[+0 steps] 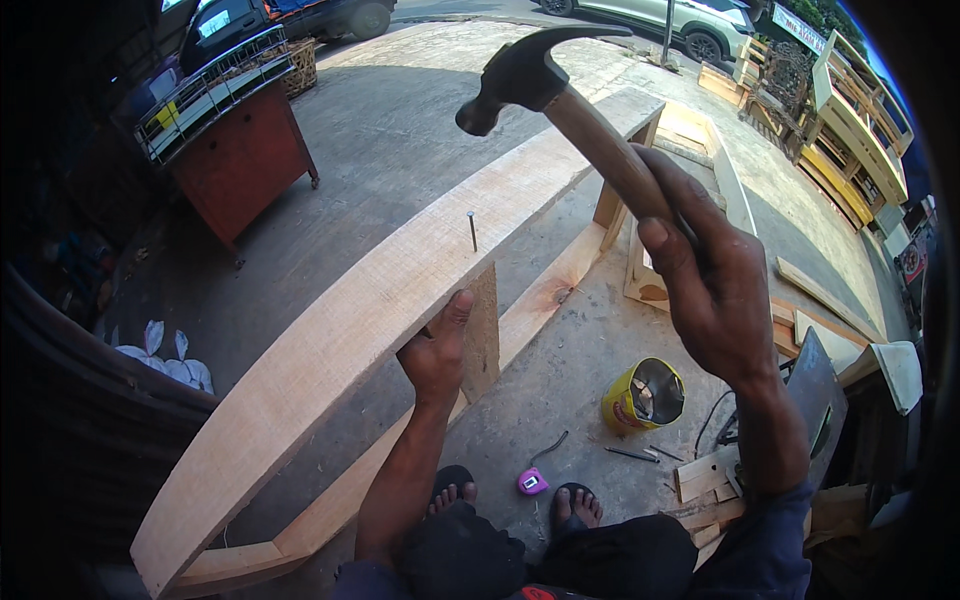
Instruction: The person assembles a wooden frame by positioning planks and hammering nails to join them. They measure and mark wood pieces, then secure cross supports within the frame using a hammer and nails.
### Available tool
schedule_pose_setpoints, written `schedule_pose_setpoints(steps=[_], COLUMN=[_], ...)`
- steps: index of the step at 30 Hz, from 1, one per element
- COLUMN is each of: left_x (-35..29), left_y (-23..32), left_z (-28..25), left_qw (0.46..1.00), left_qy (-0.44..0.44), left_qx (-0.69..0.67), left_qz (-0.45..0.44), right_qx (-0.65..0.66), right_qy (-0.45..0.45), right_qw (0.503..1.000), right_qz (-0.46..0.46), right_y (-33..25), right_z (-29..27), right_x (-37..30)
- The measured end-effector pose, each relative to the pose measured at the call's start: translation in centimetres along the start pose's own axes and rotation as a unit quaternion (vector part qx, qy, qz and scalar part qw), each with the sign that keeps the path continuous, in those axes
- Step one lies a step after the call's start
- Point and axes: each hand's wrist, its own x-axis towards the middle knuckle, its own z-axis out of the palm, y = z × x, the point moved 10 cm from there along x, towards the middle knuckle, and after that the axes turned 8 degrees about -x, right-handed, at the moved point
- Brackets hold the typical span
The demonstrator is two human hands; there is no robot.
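Observation:
A claw hammer point(610, 150) with a dark head and wooden handle is raised above the work, my right hand point(705, 265) wrapped round its handle. Below its head, a nail point(473, 232) stands upright, partly sunk in the top of a long pale wooden board point(330, 305). My left hand point(440, 350) grips under that board at a short upright wooden block point(482, 320), thumb against the block and the other fingers mostly hidden. The block joins the top board to a lower wooden rail point(550, 290), forming a frame.
A yellow tin point(630, 410) stands on the concrete floor near a pink tape measure point(532, 481). Wood offcuts point(705, 480) lie at lower right. At the far left is a red wheeled cart point(245, 160); wooden frames point(850, 140) are stacked far right. Vehicles point(690, 25) stand beyond.

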Motion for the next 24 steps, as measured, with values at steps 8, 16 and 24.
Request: schedule_pose_setpoints(steps=[8, 16, 24], left_x=[-0.1, -0.1, -0.4], left_y=[0.0, -0.2, -0.3], left_z=[0.4, 0.3, 0.1], left_qw=[1.0, 1.0, 1.0], left_qy=[-0.012, -0.018, -0.008], left_qx=[-0.008, 0.0, -0.008], left_qz=[0.001, 0.011, 0.021], right_qx=[-0.107, -0.227, -0.179], right_qy=[-0.067, -0.245, -0.172], right_qw=[0.99, 0.941, 0.969], right_qz=[-0.061, 0.055, -0.02], right_y=[-3.2, -0.3, -2.6], right_z=[-0.5, 2.7, 1.2], right_x=[3.2, 1.9, 2.8])
